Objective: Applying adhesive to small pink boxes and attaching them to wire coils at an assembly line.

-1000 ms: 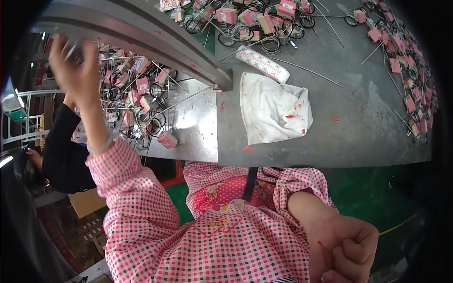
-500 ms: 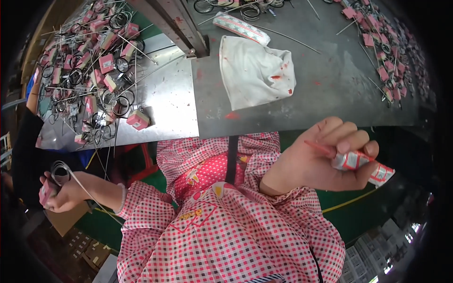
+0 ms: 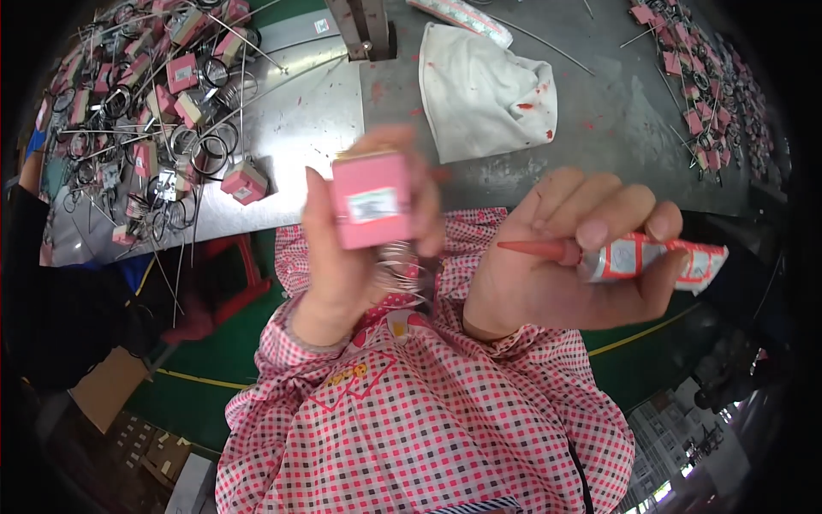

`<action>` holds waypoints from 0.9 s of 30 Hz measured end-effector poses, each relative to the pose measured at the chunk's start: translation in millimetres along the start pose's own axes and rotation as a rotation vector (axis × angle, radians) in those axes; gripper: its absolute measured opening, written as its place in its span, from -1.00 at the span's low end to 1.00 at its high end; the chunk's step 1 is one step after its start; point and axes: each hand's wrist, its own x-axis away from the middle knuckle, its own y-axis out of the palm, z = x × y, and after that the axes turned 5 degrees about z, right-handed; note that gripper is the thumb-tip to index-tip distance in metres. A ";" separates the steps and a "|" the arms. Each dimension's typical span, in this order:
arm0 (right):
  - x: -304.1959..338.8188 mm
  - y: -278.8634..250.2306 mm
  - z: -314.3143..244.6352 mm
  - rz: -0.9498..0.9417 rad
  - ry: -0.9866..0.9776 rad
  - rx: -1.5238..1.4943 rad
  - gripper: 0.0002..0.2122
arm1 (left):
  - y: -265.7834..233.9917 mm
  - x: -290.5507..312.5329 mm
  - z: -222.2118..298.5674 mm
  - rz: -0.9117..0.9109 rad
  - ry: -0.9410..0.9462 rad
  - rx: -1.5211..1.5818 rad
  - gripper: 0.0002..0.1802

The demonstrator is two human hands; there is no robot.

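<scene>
My left hand [image 3: 334, 278] is closed around a pink box-shaped part [image 3: 372, 193] with a white label on its upper face. Below it hangs a coil of thin metal tubing [image 3: 400, 272]. Both are somewhat blurred by motion in front of my chest. To the right, my right hand [image 3: 561, 265] grips a squeeze tube [image 3: 629, 259], silver and white with orange-red markings. Its tapered red nozzle [image 3: 539, 248] points left, toward the pink part, with a space between them. On the table beyond lies a white cloth [image 3: 484, 98] with red stains.
A heap of pink parts with coils and thin rods [image 3: 137, 128] covers the table's left side. Similar parts [image 3: 698, 94] lie at the far right. A metal post [image 3: 364, 30] stands at the back, near a second wrapped tube [image 3: 467, 17]. A red stool [image 3: 235, 287] stands below left.
My left hand has swung from the far left to the middle with the pink part. My right hand has turned slightly, so the nozzle now points left. The view has shifted a little.
</scene>
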 end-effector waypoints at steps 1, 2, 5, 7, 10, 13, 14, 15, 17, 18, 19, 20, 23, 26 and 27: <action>2.6 3.1 1.5 0.002 0.013 0.007 -0.68 | 0.8 -0.3 -7.3 -0.058 -0.011 0.043 -0.24; 5.2 5.6 3.6 0.005 -0.047 0.041 -0.68 | -0.5 -1.2 -10.3 -0.097 -0.028 0.025 -0.22; 8.4 8.8 3.4 -0.013 -0.100 0.111 -0.65 | -1.1 2.9 -18.3 -0.150 -0.029 0.070 -0.21; 8.5 10.9 4.6 -0.065 -0.069 0.147 -0.66 | -0.4 3.2 -19.9 -0.104 -0.042 0.075 -0.17; 9.6 13.5 6.8 -0.049 -0.060 0.155 -0.66 | -1.3 2.0 -19.6 -0.184 -0.034 0.051 -0.14; 7.1 10.7 8.3 -0.095 -0.029 0.161 -0.66 | 1.2 3.3 -20.2 -0.131 -0.043 0.116 -0.11; 6.5 9.8 8.3 -0.137 -0.010 0.160 -0.66 | 1.5 3.8 -20.3 -0.121 -0.044 0.103 -0.11; 6.7 8.8 7.5 -0.135 -0.007 0.161 -0.66 | 1.9 4.2 -20.4 -0.112 -0.046 0.090 -0.10; 7.0 7.1 5.5 -0.165 0.014 0.200 -0.66 | 3.3 4.3 -21.0 -0.104 -0.047 0.098 -0.09; 6.5 7.1 5.3 -0.163 0.016 0.201 -0.66 | 3.7 4.4 -21.4 -0.099 -0.049 0.104 -0.09; 5.2 7.4 5.2 -0.178 0.023 0.203 -0.66 | 3.8 4.4 -21.6 -0.097 -0.049 0.104 -0.09; 4.7 7.3 6.0 -0.195 0.030 0.208 -0.65 | 2.6 4.0 -21.2 -0.108 -0.050 0.104 -0.08; 5.4 6.4 8.5 -0.189 0.013 0.233 -0.66 | 2.4 3.8 -20.3 -0.110 -0.050 0.106 -0.07; 5.2 7.3 8.6 -0.172 0.019 0.258 -0.66 | 2.3 3.9 -20.4 -0.095 -0.049 0.094 -0.05; 5.3 7.8 9.1 -0.172 0.020 0.259 -0.66 | 1.9 3.4 -20.5 -0.089 -0.050 0.082 -0.04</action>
